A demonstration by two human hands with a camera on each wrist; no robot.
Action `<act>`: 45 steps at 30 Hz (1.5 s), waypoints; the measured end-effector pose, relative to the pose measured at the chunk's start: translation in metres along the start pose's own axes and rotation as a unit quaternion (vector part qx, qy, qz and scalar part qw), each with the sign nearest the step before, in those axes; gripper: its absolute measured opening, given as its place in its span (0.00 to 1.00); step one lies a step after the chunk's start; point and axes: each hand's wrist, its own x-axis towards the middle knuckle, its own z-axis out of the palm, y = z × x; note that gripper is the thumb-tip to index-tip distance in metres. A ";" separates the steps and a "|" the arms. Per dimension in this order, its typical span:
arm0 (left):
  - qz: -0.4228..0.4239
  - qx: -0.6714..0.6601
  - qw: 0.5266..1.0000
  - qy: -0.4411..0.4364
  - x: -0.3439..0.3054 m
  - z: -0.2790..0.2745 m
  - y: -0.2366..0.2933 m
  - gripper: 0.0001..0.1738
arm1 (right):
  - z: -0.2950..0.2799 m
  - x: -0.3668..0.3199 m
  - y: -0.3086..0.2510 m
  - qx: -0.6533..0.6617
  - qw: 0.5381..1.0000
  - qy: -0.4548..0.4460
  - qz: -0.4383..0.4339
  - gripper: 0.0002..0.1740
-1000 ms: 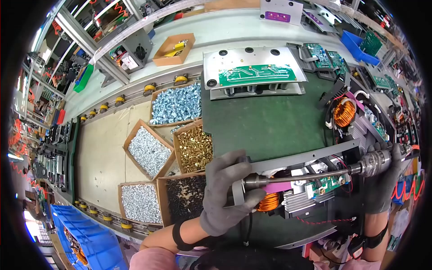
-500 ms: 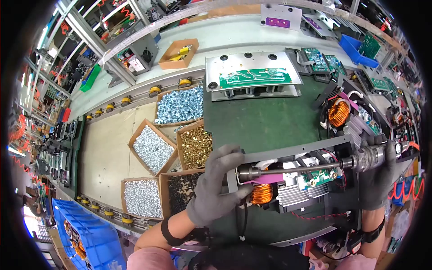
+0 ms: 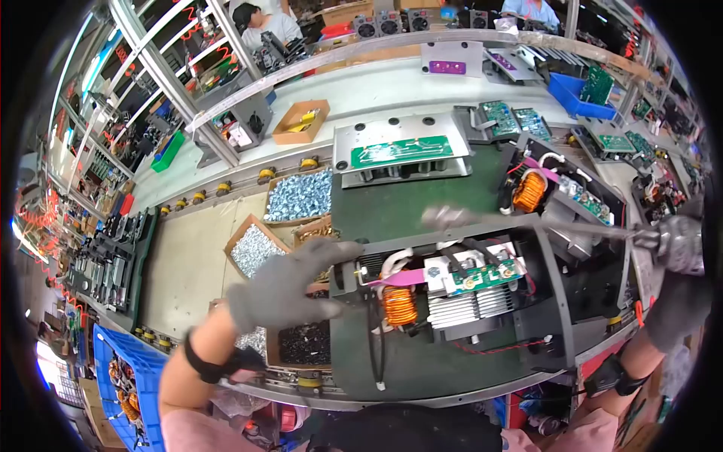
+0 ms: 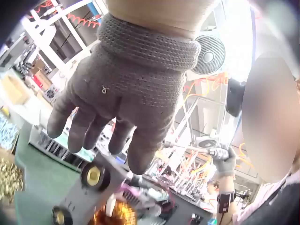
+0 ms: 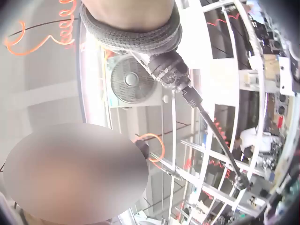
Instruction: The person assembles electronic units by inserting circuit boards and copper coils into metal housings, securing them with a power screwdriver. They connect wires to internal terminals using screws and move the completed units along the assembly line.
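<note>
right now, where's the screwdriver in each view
Head: the screwdriver lies across the right side, tip pointing left.
Left wrist: small, low and right of centre.
Right wrist: centre, shaft running down to the right.
Shared landmark: the grey-gloved right hand at its handle end.

Your bench [image 3: 188, 256] has a beige top with a green mat [image 3: 407, 207] beside it. On the mat you have the open chassis [image 3: 544, 271] and a jig [image 3: 399, 126] holding a board [image 3: 399, 151]. Screw boxes [image 3: 297, 221] sit on the beige part, just beside the mat.
</note>
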 end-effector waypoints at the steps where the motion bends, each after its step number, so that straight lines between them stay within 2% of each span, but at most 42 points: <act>1: 0.011 0.002 1.000 0.001 0.003 -0.019 0.000 0.39 | 0.021 0.016 0.000 0.006 0.998 -0.002 -0.068 0.20; 2: 0.028 0.031 0.999 0.005 0.007 -0.037 0.000 0.38 | 0.010 0.023 -0.015 -0.089 0.989 -0.006 -0.117 0.21; 3: 0.051 0.060 0.997 0.009 0.019 -0.053 0.006 0.36 | 0.021 0.036 -0.018 -0.103 0.986 -0.003 -0.128 0.21; 4: 0.056 0.061 0.996 0.030 0.034 -0.070 0.022 0.35 | 0.042 0.055 -0.016 -0.080 0.944 0.267 -0.174 0.22; 5: 0.059 0.061 0.995 0.049 0.051 -0.085 0.034 0.34 | 0.052 0.065 -0.018 -0.044 0.830 0.515 -0.211 0.23; 6: 0.116 0.025 0.992 0.051 0.073 -0.093 0.034 0.33 | -0.092 0.024 -0.056 -0.133 0.978 0.080 -0.137 0.26; 7: 0.045 0.032 0.998 0.033 0.095 -0.098 0.061 0.31 | -0.085 0.027 -0.033 -0.123 0.966 0.155 -0.167 0.24; 9: 0.066 0.007 0.998 0.011 0.155 -0.088 0.072 0.31 | -0.093 0.035 -0.008 -0.116 0.953 0.202 -0.192 0.16; 11: 0.074 0.042 0.996 -0.005 0.217 -0.066 0.076 0.34 | -0.074 0.044 0.021 -0.085 0.930 0.299 -0.197 0.15; 12: 0.068 0.058 0.996 -0.020 0.236 -0.057 0.089 0.37 | -0.085 0.047 0.030 -0.079 0.931 0.304 -0.183 0.16; 13: 0.071 0.067 0.995 -0.025 0.260 -0.044 0.091 0.41 | -0.089 0.046 0.035 -0.089 0.951 0.256 -0.150 0.16; 16: 0.026 0.067 0.994 -0.082 0.307 -0.009 0.108 0.54 | -0.093 0.055 0.055 -0.085 0.942 0.298 -0.125 0.18; 17: 0.029 0.069 0.994 -0.083 0.317 0.001 0.111 0.54 | -0.091 0.057 0.056 -0.086 0.941 0.300 -0.128 0.18; 19: 0.040 0.068 0.995 -0.067 0.334 0.017 0.116 0.53 | -0.087 0.057 0.059 -0.142 0.915 0.358 -0.122 0.18; 20: 0.043 0.052 0.995 -0.077 0.347 0.025 0.115 0.50 | -0.097 0.052 0.058 -0.155 0.917 0.352 -0.108 0.18; 25: 0.082 0.041 0.995 -0.031 0.358 0.041 0.105 0.44 | -0.142 0.031 0.073 -0.144 0.891 0.420 -0.090 0.15; 28: 0.083 0.059 0.995 -0.001 0.356 0.047 0.105 0.44 | -0.147 0.022 0.082 -0.040 0.873 0.485 -0.025 0.11; 31: 0.099 0.069 0.993 0.018 0.355 0.048 0.104 0.43 | -0.165 0.017 0.087 0.021 0.873 0.486 -0.020 0.12; 39: 0.094 0.056 0.993 0.038 0.353 0.051 0.104 0.40 | -0.163 0.019 0.088 0.024 0.870 0.493 -0.023 0.14; 41: 0.076 0.030 0.997 0.001 0.352 0.048 0.106 0.41 | -0.162 0.019 0.088 0.019 0.867 0.498 -0.018 0.14; 45: 0.068 0.030 0.997 -0.003 0.349 0.046 0.110 0.41 | -0.165 0.017 0.086 0.030 0.873 0.486 -0.007 0.16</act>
